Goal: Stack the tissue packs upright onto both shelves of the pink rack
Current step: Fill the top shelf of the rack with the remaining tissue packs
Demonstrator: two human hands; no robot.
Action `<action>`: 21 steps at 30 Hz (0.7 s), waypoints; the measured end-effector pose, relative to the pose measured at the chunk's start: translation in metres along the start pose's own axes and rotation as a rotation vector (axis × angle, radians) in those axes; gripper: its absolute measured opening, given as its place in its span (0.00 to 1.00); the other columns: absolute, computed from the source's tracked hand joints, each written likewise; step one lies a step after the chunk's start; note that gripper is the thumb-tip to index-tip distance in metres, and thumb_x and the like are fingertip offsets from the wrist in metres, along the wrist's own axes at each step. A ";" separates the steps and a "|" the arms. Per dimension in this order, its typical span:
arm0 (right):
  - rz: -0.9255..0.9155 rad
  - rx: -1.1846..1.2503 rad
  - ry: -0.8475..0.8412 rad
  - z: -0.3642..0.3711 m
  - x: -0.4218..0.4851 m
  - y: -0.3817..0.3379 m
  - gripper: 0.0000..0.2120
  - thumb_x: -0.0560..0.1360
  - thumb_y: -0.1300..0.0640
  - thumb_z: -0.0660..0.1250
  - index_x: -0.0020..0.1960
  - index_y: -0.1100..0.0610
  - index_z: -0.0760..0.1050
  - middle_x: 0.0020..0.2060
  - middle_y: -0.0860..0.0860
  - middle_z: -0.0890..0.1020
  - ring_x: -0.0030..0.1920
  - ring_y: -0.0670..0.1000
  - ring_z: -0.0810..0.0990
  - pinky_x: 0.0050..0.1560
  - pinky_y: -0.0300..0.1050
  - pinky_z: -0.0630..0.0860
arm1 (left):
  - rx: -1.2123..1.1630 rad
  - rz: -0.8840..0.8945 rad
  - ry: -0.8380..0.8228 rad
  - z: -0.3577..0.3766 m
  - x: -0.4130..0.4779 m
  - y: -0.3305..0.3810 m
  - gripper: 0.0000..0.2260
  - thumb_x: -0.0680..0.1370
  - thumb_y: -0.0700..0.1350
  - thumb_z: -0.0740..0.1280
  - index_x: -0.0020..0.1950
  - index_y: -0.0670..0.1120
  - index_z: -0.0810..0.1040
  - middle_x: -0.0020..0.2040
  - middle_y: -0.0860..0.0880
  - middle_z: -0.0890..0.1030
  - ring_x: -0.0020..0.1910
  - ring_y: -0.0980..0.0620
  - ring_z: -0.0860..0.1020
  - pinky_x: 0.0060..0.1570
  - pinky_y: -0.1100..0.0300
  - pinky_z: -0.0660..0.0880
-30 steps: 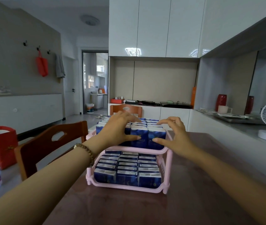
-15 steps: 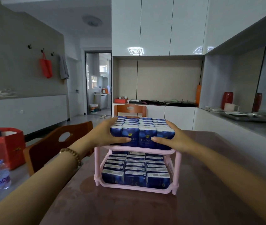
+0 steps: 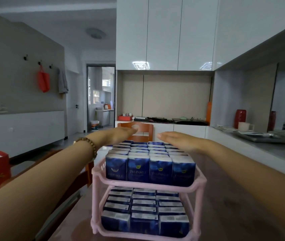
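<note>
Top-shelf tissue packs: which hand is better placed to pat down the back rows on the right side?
Probably the right hand: it is flat, palm down, right over the rear right tissue packs of the pink rack. The left hand, also flat, sits over the rear left corner.

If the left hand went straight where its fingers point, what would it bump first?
Likely the orange chair back beyond the pink rack; the left hand clears the tissue packs, but depth is unclear.

Lower tissue packs (image 3: 144,208) partly behind rack (image 3: 147,185)
</note>
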State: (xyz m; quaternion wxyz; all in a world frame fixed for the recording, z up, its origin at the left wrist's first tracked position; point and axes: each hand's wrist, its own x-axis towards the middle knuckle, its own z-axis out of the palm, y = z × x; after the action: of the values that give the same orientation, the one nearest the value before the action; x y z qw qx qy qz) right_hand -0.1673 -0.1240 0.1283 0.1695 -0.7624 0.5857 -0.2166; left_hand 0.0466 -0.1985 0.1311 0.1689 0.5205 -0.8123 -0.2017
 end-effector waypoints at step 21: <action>-0.046 -0.028 -0.067 0.012 0.022 0.021 0.24 0.74 0.38 0.58 0.67 0.45 0.67 0.67 0.44 0.69 0.64 0.43 0.67 0.61 0.38 0.61 | 0.047 0.123 -0.078 0.015 0.011 -0.005 0.17 0.82 0.51 0.55 0.68 0.48 0.70 0.67 0.48 0.72 0.63 0.51 0.70 0.65 0.55 0.63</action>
State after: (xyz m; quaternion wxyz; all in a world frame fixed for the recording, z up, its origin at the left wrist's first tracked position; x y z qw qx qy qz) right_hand -0.1732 -0.1509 0.1106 0.1732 -0.7847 0.5652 -0.1866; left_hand 0.0389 -0.2077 0.1162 0.1367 0.4651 -0.8533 -0.1919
